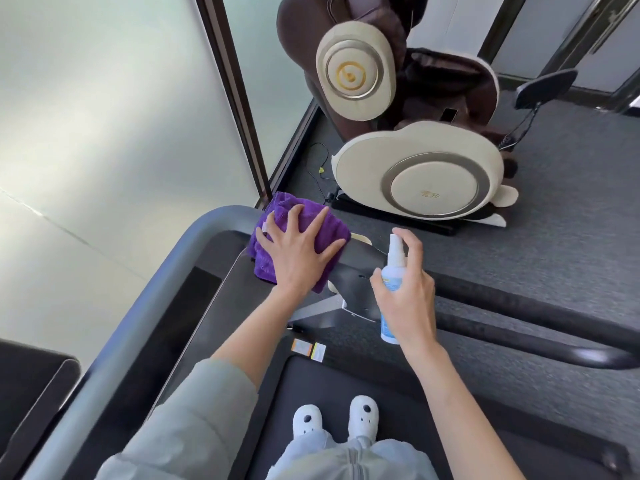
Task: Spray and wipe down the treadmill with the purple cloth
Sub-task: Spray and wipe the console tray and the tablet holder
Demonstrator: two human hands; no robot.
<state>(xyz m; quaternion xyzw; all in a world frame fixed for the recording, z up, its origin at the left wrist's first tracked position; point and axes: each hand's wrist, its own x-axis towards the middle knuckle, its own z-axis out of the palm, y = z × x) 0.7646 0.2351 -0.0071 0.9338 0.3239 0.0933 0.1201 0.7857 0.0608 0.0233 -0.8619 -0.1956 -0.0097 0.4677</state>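
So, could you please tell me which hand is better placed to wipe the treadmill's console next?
Left. The left hand already presses flat on the folded purple cloth atop the dark treadmill console, while the right hand grips the white spray bottle.

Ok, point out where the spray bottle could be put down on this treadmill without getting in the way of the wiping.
Free: the dark console panel left of the purple cloth, bordered by the grey handrail. Also the belt ahead of the white slippers, below the two stickers. Crowded: the console's right end, where the left hand presses the cloth and the right hand holds the spray bottle.
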